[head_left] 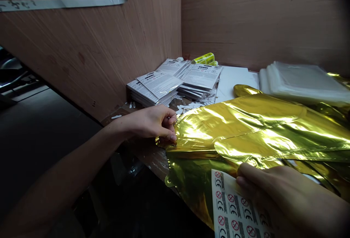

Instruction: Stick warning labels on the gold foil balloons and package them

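Observation:
A large shiny gold foil sheet (246,121) lies across the table and hangs over its front edge. At the foil's left end is my left hand (157,123), its fingers curled and its thumb low against the foil, beside a small dark CE mark (172,145). Whether the fingertips pinch anything is too small to tell. My right hand (284,194), at the lower right, grips a white sheet of CE stickers (232,209) between thumb and fingers, in front of the foil. Part of the sticker sheet is hidden beneath that hand.
Stacks of printed white packets (158,85) stand in the corner, with a yellow roll (205,58) behind them. White paper scraps (191,106) lie before the stacks. Clear plastic bags (303,81) are piled at the right. Wooden panels (259,19) rise behind and at the left.

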Available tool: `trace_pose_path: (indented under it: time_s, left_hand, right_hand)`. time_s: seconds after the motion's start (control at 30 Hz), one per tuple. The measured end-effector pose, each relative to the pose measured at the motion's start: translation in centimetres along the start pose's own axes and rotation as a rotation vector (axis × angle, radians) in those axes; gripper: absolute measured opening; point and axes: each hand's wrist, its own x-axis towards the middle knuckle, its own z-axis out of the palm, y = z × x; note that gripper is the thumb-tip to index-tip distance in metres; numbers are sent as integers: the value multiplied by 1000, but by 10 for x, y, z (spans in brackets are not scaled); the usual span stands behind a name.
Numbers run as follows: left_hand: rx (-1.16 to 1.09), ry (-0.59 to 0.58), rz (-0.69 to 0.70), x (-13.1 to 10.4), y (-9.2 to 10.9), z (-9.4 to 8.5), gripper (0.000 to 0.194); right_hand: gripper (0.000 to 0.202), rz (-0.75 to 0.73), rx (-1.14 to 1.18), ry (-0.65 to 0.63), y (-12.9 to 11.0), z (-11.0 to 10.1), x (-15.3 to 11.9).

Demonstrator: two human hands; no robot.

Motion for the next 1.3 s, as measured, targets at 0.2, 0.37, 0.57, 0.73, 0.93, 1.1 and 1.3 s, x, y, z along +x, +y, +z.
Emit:
trace_pose_path:
  time_s: [0.2,0.37,0.57,0.73,0.93,1.1,1.3]
  left_hand:
    - [104,11,62,-2,0,0,39]
    - [229,59,51,-6,9,1,34]
    - [376,120,20,-6,17,6,32]
    - [432,116,-70,-5,27,9,46]
    - [477,196,-187,1,37,13,68]
    - [391,120,-206,8,31,2,70]
    - [446,147,-180,11,27,-8,59]
  right_hand:
    - [35,-10,62,-119,-9,-11,3]
    - [36,66,59,-114,-6,-8,2]
    - [32,-27,-83,-134,-3,-10,4]
    - [27,-268,-191,64,0,-8,2]
    - [25,-246,-235,-10,-22,-28,-4]
    - [24,-220,-301,-23,-31,-32,-9]
    - [21,-240,-317,-2,-31,-32,-10]
